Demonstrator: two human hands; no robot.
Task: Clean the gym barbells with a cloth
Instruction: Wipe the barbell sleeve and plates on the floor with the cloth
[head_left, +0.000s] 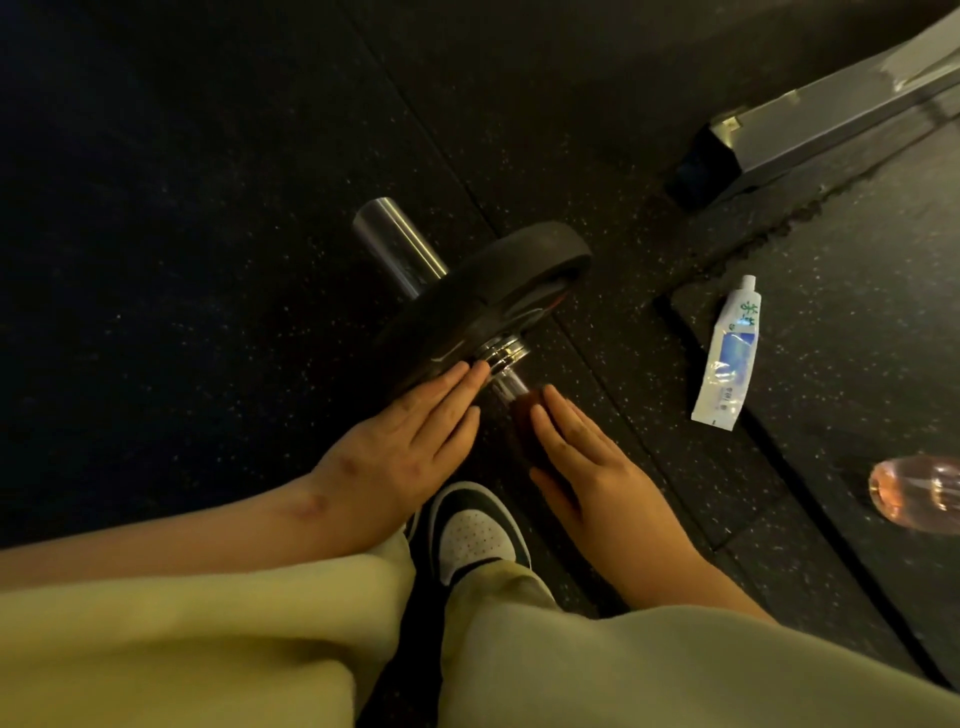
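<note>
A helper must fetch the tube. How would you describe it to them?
Start at the black plate on the barbell. Right of it, on the floor, lies the tube. It is flat and white with blue, unlike the round pinkish bottle nearby.

Khaki trousers (182, 639), black-and-white perforated sneaker (475, 530)

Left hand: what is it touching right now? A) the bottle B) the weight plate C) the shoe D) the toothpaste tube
B: the left hand lies flat, fingers straight, against the weight plate; the toothpaste tube lies well apart from it.
</note>
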